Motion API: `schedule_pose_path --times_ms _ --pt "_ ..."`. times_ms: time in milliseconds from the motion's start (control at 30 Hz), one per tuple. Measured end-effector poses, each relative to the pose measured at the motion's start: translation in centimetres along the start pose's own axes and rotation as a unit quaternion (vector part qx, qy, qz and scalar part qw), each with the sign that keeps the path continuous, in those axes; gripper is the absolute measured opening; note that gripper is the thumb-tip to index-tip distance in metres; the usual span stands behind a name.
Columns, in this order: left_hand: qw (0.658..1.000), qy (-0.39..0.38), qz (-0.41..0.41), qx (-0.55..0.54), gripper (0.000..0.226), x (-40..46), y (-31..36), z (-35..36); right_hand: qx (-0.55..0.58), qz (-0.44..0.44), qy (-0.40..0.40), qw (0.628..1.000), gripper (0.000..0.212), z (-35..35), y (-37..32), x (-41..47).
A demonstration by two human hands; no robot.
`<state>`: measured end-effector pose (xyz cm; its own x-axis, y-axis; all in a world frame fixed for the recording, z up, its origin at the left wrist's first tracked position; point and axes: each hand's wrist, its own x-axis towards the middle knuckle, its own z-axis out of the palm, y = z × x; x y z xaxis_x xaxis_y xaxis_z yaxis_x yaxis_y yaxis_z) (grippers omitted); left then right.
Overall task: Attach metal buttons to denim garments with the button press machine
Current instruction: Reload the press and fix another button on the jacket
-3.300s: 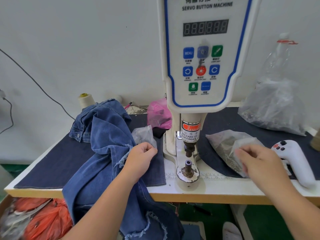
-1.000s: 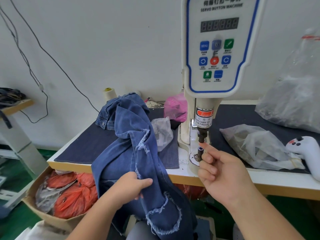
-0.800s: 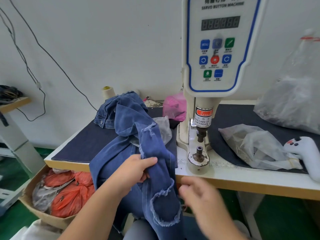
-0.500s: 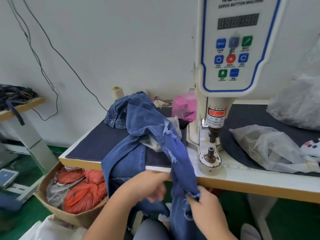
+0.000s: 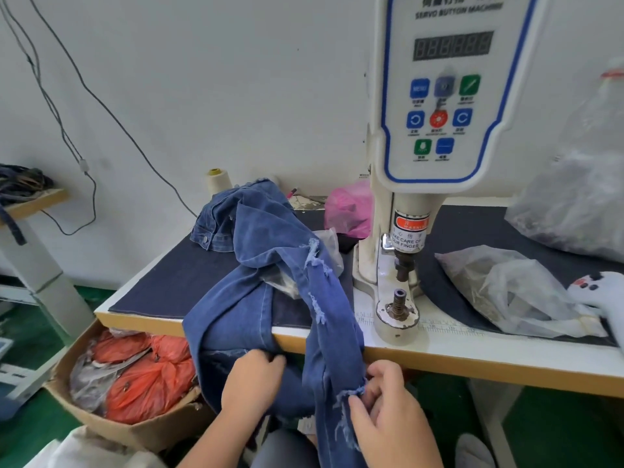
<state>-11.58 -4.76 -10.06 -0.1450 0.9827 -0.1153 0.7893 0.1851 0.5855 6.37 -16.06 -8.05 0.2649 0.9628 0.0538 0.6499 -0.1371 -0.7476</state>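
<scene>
1. Two hands work below the worktop edge: left hand grips the denim garment; right hand pinches its frayed hem.
2. Garment drapes off the worktop, beside the press die.
3. Risk: the die looks unloaded, possibly; misaligned fabric or fingers under the ram.

Both hands grip denim garment below table edge — press bare.

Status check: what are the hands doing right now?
Left hand and right hand grip blue frayed denim garment below table edge. Metal lower die post uncovered.
</scene>
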Motion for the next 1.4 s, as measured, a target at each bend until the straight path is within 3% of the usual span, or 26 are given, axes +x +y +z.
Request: schedule_pose_path --times_ms 100,267,367,467,533,633,733,800,867,967,1000,1033,1100,1133,1200,1300,1333,1400 --pt "0.999 -0.028 -0.008 0.017 0.046 -0.4 0.5 0.1 -0.017 -0.102 0.005 0.995 0.027 0.2 -0.9 -1.3" --pt "0.998 0.056 -0.015 0.033 0.03 -1.1 0.7 0.6 -0.061 -0.159 -0.034 0.985 0.013 0.4 -2.1 -1.6" --pt "0.999 0.041 -0.003 -0.007 0.033 -1.9 1.0 -0.8 -0.084 -0.195 0.023 0.977 0.009 -0.1 -2.4 -0.5" --pt "0.996 0.042 0.023 -0.07 0.039 -2.1 3.1 -5.1 -0.01 -0.162 -0.128 0.979 0.039 -0.1 -2.0 0.4" --pt "0.98 0.001 -0.01 -0.198 0.041 -2.0 5.6 -7.9 -0.015 -0.161 -0.186 0.969 0.065 0.1 -1.9 1.1" --pt "0.893 -0.058 -0.074 -0.44 0.043 -2.6 9.2 -11.2 -0.014 -0.146 -0.189 0.971 0.091 0.6 -2.6 1.3" --pt "0.824 -0.038 0.002 -0.565 0.044 -3.4 11.3 -14.7 -0.082 -0.1 -0.207 0.97 0.11 0.4 -2.6 1.4" --pt "0.764 -0.071 0.023 -0.641 0.051 -3.6 12.5 -16.4 -0.12 -0.061 -0.219 0.966 0.119 0.2 -3.0 1.2" --pt "0.675 -0.117 0.006 -0.728 0.048 -3.5 13.6 -17.3 -0.138 -0.027 -0.211 0.967 0.112 0.2 -3.5 1.0" --pt "0.529 -0.14 -0.024 -0.837 0.037 -3.5 15.2 -17.9 -0.104 0.001 -0.203 0.974 0.079 -0.4 -4.4 0.9" --pt "0.499 -0.133 -0.022 -0.856 0.036 -3.5 15.5 -18.0 -0.059 0.029 -0.21 0.975 0.078 -0.7 -4.7 0.9" --pt "0.491 -0.119 -0.016 -0.863 0.035 -3.4 15.9 -18.0 -0.015 0.06 -0.214 0.975 0.082 -1.0 -4.9 0.8" --pt "0.521 -0.085 -0.009 -0.85 0.033 -3.3 16.2 -17.2 0.087 0.116 -0.191 0.971 0.092 -2.0 -5.5 0.0" --pt "0.546 -0.072 -0.011 -0.834 0.032 -3.2 16.1 -16.4 0.138 0.12 -0.154 0.971 0.085 -2.3 -5.4 -0.5" --pt "0.606 -0.048 -0.026 -0.793 0.03 -2.8 15.5 -15.0 0.208 0.094 -0.107 0.968 0.05 -3.2 -5.1 -1.2" --pt "0.678 -0.007 -0.039 -0.734 0.028 -2.4 14.1 -13.3 0.318 0.096 -0.006 0.943 0.026 -4.1 -3.7 -0.9" --pt "0.704 0.017 -0.018 -0.71 0.026 -2.5 13.7 -12.8 0.338 0.098 0.009 0.936 0.017 -4.2 -3.1 -0.8" --pt "0.801 0.09 0.095 -0.585 0.019 -3.0 13.1 -11.7 0.329 0.113 -0.015 0.937 0.013 -4.5 -2.7 -0.8"
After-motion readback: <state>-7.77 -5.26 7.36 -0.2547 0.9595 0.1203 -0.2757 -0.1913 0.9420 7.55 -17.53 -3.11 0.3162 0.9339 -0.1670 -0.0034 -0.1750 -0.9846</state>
